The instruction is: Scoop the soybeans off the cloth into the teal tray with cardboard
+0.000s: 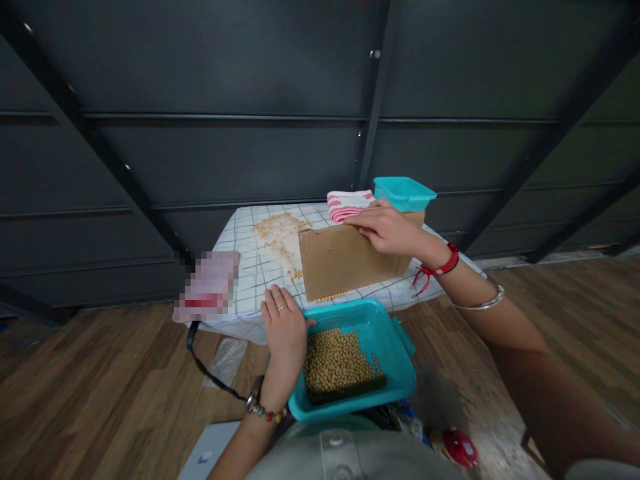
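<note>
My right hand (383, 228) grips the upper edge of a brown cardboard piece (350, 261) that stands tilted on the table. A thin line of soybeans shows along its lower edge. My left hand (286, 330) lies flat at the table's front edge, fingers stretched out, its thumb by the rim of a teal plastic tub (390, 347). In that tub, below the table edge, is a heap of soybeans (337, 363). More loose soybeans (277, 233) are scattered over the checked tablecloth (250, 270), left of the cardboard.
A pink-and-white striped towel (345, 203) lies at the back of the table, beside another teal tub (404, 192). A blurred pinkish item (210, 283) with a black strap (213, 373) hangs over the left corner. A dark panelled wall (225, 160) stands behind.
</note>
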Available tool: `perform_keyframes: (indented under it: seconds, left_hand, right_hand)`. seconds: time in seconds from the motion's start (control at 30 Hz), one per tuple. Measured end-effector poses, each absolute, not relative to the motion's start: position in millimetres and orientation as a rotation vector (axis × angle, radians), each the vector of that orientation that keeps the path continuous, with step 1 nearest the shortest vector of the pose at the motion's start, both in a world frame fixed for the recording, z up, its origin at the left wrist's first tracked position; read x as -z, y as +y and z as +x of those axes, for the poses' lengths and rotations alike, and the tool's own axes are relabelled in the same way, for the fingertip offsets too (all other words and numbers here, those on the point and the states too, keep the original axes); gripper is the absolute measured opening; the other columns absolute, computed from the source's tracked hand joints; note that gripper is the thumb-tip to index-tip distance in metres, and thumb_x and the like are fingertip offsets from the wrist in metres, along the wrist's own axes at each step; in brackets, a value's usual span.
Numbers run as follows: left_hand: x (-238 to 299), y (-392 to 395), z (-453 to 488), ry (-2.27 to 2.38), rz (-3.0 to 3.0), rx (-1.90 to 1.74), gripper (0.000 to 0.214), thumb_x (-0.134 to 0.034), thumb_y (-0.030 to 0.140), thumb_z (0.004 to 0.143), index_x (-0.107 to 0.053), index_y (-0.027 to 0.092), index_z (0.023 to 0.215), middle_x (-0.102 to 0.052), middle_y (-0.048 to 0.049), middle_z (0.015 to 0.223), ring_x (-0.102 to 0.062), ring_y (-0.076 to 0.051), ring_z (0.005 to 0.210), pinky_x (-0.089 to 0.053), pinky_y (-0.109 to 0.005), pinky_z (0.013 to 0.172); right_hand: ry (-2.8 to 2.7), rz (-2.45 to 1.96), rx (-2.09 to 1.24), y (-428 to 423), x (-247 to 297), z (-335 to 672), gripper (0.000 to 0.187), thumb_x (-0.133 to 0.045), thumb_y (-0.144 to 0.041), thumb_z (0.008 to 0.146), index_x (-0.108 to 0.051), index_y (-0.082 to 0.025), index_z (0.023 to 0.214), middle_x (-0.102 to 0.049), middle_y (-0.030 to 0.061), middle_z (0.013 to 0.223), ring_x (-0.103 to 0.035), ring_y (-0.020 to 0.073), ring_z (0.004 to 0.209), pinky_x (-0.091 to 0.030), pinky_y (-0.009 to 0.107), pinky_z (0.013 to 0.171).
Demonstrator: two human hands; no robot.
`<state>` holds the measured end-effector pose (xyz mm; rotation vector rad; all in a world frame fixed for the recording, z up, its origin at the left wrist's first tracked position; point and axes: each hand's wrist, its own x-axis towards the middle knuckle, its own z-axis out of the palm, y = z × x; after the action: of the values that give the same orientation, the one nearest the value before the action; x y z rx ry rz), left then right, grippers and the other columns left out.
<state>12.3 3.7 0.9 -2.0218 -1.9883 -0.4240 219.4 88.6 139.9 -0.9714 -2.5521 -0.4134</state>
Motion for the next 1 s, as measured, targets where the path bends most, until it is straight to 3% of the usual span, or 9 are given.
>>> perform_keyframes:
  seconds: [0.37,0.73,1.0]
  left_hand:
    - [-6.7,2.4,14.2,-2.039,-2.037,0.400,0.061,-0.056,0.021,0.071,-0.040,-0.008,0.122,-0.040,-0.0320,0.130,-0.037,-0.038,0.123,-0.033,-0.050,0.100]
    - [-2.1,4.3,13.8,-2.018,-2.013,0.371,0.065,-0.060,0.026,0.070,-0.041,-0.007,0.122,-0.041,-0.0323,0.129,-0.038,-0.038,0.122,-0.035,-0.051,0.098]
    - [-5.6,4.4,16.1,-2.031,-1.976,0.264,0.068,-0.065,0.029,0.066,-0.043,-0.005,0.121,-0.043,-0.0288,0.130,-0.040,-0.037,0.121,-0.037,-0.047,0.098]
  right_hand:
    - [-2.552,-0.967,0.396,87.4,-138.6,220.6,0.034,-0.036,-0.011,0.077,-0.060,-0.018,0.100,-0.067,0.0039,0.092,-0.057,0.0163,0.082,-0.025,0.033,0.077]
    - [-2.336,-1.022,0.762,109.1,-129.0,223.4,0.035,-0.037,-0.007,0.073,-0.057,-0.015,0.101,-0.062,0.0049,0.077,-0.052,0.0182,0.075,-0.027,0.033,0.077]
    - [-2.338,-0.852,0.853,104.2,-114.5,206.4,0.037,-0.038,-0.005,0.071,-0.055,-0.016,0.102,-0.061,0.0040,0.079,-0.049,0.0177,0.077,-0.029,0.033,0.079]
